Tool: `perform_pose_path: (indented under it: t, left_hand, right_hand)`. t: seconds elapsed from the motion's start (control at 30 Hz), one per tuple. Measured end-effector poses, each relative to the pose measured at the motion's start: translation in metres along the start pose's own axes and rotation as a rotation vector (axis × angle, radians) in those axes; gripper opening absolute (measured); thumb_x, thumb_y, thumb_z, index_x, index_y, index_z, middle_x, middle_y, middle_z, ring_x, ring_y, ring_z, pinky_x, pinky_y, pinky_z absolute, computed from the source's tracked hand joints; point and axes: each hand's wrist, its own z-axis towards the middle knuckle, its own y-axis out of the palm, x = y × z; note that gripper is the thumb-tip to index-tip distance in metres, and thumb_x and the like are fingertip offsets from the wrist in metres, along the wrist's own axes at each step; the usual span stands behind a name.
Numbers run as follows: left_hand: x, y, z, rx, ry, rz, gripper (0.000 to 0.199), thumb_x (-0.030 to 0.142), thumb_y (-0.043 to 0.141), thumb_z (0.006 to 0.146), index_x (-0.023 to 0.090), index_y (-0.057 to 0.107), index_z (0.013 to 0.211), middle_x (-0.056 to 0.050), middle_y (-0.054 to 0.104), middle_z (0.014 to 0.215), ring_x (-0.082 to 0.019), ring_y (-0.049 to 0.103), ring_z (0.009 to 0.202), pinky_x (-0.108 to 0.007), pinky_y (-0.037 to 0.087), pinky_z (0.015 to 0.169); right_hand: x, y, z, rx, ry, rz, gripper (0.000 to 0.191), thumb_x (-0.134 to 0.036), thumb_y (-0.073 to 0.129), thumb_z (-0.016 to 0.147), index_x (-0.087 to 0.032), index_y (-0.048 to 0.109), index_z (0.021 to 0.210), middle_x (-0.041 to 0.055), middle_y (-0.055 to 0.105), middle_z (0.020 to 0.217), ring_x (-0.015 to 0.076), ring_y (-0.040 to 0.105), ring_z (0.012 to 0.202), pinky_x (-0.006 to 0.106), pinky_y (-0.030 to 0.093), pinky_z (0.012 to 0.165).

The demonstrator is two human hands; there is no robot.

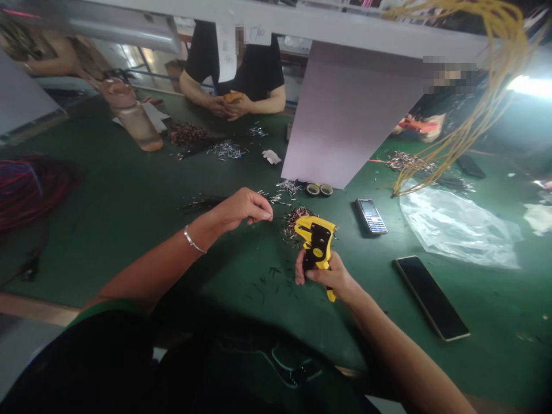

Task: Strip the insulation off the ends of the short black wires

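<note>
My left fingertips (264, 211) are pinched shut, and I can't tell whether they hold anything; my right hand (326, 277) grips the yellow wire stripper (317, 244). Loose metal terminals (295, 218) lie just beyond it at twelve o'clock, a keypad phone (371, 216) at two.

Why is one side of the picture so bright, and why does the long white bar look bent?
In the head view, strong glare bleaches the right edge, and the plastic bag shines white. The white bar bends, probably from a wide lens.
</note>
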Motion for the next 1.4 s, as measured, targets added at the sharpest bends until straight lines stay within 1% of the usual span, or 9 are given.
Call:
perform_pose_path:
  t: [0.2,0.4,0.6,0.87,1.13,1.4]
  left_hand:
    - [-0.001,-0.001,0.001,-0.007,-0.001,0.001,0.006,0.017,0.070,0.059,0.015,0.073,0.063,-0.002,0.062,0.054,-0.007,0.045,0.047,-0.021,0.033,0.043]
    - [-0.005,-0.002,0.003,-0.004,0.015,0.018,0.006,0.018,0.070,0.060,0.015,0.073,0.063,-0.002,0.061,0.053,-0.007,0.045,0.047,-0.021,0.033,0.044]
    - [-0.007,-0.001,0.006,0.012,-0.002,0.019,0.005,0.018,0.070,0.060,0.015,0.073,0.063,-0.002,0.061,0.053,-0.007,0.044,0.046,-0.021,0.032,0.043]
    - [-0.014,-0.003,0.010,0.031,0.024,0.053,0.005,0.020,0.072,0.063,0.016,0.074,0.064,0.000,0.059,0.051,-0.006,0.043,0.045,-0.021,0.032,0.044]
    - [-0.018,-0.003,0.012,0.043,0.017,0.044,0.006,0.021,0.072,0.063,0.016,0.074,0.066,0.000,0.057,0.051,-0.007,0.043,0.045,-0.023,0.031,0.044]
    - [-0.025,-0.004,0.016,0.053,0.010,0.068,0.010,0.025,0.074,0.064,0.017,0.076,0.069,0.000,0.058,0.052,-0.007,0.043,0.046,-0.023,0.030,0.044]
  right_hand:
    - [0.000,0.004,-0.002,0.034,0.035,-0.012,0.023,-0.029,0.078,0.074,-0.014,0.066,0.087,0.0026,0.064,0.068,0.0168,0.060,0.058,0.036,0.053,0.062]
    - [0.006,0.005,-0.002,0.122,0.045,-0.008,0.022,-0.029,0.078,0.072,-0.015,0.064,0.084,-0.0004,0.061,0.060,0.0149,0.057,0.050,0.033,0.051,0.053]
    - [0.011,0.005,-0.002,0.165,0.036,-0.035,0.022,-0.029,0.077,0.072,-0.016,0.062,0.082,-0.0018,0.059,0.057,0.0139,0.055,0.047,0.032,0.050,0.050]
    - [0.021,0.005,0.000,0.242,0.041,-0.064,0.022,-0.030,0.075,0.071,-0.017,0.059,0.078,-0.0056,0.052,0.046,0.0113,0.048,0.038,0.028,0.046,0.042]
    - [0.015,0.008,0.000,0.213,0.078,-0.132,0.022,-0.034,0.074,0.074,-0.018,0.059,0.076,-0.0041,0.058,0.045,0.0129,0.052,0.038,0.028,0.048,0.043]
    - [0.017,0.009,0.001,0.255,0.083,-0.192,0.023,-0.036,0.073,0.075,-0.018,0.059,0.076,-0.0036,0.059,0.046,0.0125,0.053,0.037,0.025,0.045,0.041]
